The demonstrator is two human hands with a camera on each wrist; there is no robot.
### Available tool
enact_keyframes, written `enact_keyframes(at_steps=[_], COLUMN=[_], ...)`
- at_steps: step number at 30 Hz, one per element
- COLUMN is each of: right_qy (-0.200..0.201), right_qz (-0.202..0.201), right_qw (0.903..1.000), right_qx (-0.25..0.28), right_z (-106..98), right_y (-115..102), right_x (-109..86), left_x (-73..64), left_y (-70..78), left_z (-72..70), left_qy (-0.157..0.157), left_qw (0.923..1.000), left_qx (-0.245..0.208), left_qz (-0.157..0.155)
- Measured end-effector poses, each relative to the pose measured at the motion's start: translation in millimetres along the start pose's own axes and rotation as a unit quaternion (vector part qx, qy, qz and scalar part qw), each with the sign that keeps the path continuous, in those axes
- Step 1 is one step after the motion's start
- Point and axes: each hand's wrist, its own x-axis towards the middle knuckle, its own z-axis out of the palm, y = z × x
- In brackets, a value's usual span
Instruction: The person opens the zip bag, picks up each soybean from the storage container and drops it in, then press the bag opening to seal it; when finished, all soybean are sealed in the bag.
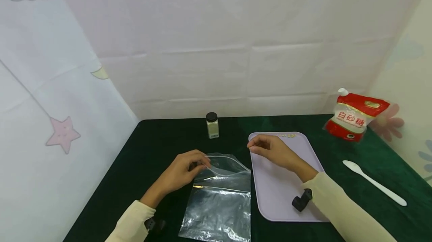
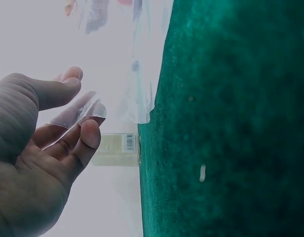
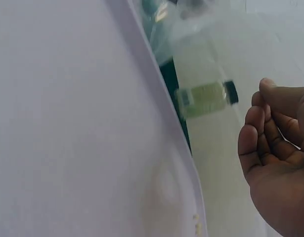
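One bag (image 1: 221,206), right of my left hand (image 1: 185,169), which grips its mouth (image 1: 233,175): probably light, limp, slippery; best held there. Right hand (image 1: 270,148) pinched closed, contents unclear.

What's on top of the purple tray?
Some little yellow bits lie near the far edge of the tray. The right hand, sleeve and wrist camera cover part of it in the head view; what's behind them there can't be seen.
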Motion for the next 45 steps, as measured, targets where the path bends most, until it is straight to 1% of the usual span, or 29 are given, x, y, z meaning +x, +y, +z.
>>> enact_keyframes(at_steps=[3, 5, 8, 11, 14, 16, 19, 21, 24, 28, 31, 34, 38, 42, 45], right_qy=[-0.018, -0.034, -0.055, -0.071, -0.083, -0.092, -0.094, -0.086, -0.061, -0.013, 0.028, 0.068, 0.104, 0.118, 0.113], right_qz=[-0.028, -0.047, -0.067, -0.084, -0.099, -0.108, -0.111, -0.101, -0.078, -0.045, -0.020, 0.008, 0.046, 0.078, 0.089], right_qw=[0.9994, 0.9983, 0.9962, 0.9939, 0.9915, 0.9899, 0.9895, 0.9912, 0.9950, 0.9983, 0.9976, 0.9926, 0.9816, 0.9727, 0.9700], right_qx=[0.009, 0.009, 0.008, 0.010, 0.011, 0.009, 0.002, -0.004, -0.016, -0.036, -0.061, -0.101, -0.154, -0.184, -0.196], right_z=[7.4, 12.4, 18.7, 23.5, 26.9, 27.8, 27.9, 26.7, 22.6, 12.0, 0.8, -11.1, -23.8, -31.6, -34.9], right_y=[-12.5, -19.5, -30.7, -36.8, -38.1, -34.4, -31.2, -29.4, -25.9, -16.6, -7.2, 3.8, 17.1, 28.3, 35.5], right_x=[-1.1, -1.6, -2.5, -1.9, -1.4, -0.9, -2.0, -2.9, -4.1, -3.0, -1.0, 1.8, 7.4, 12.9, 15.7], left_x=[1.7, 2.3, 2.7, 2.9, 2.8, 2.5, 2.0, 1.7, 2.1, 2.9, 2.9, 2.3, 1.0, -0.2, -1.2], left_y=[0.0, 0.3, 1.3, 2.5, 3.3, 3.8, 4.2, 4.2, 4.2, 4.5, 4.5, 4.3, 3.6, 2.8, 2.5], left_z=[0.7, 0.5, 0.0, -0.6, -0.5, -0.2, 0.5, 0.7, 1.1, 1.1, 1.0, 0.7, 0.0, -0.2, 0.1], left_qy=[0.002, 0.002, 0.001, 0.001, 0.002, 0.001, -0.002, -0.003, -0.004, -0.008, -0.010, -0.011, -0.008, -0.006, -0.008], left_qw=[1.0000, 1.0000, 1.0000, 1.0000, 0.9999, 0.9999, 0.9999, 0.9999, 0.9999, 0.9999, 0.9999, 0.9999, 1.0000, 1.0000, 0.9999], left_qx=[0.005, 0.006, 0.006, 0.003, 0.001, 0.001, 0.001, 0.002, 0.003, 0.005, 0.003, 0.003, 0.003, 0.004, 0.004], left_qz=[0.003, 0.000, -0.005, -0.009, -0.010, -0.011, -0.012, -0.011, -0.010, -0.004, -0.001, -0.001, -0.003, -0.006, -0.008])
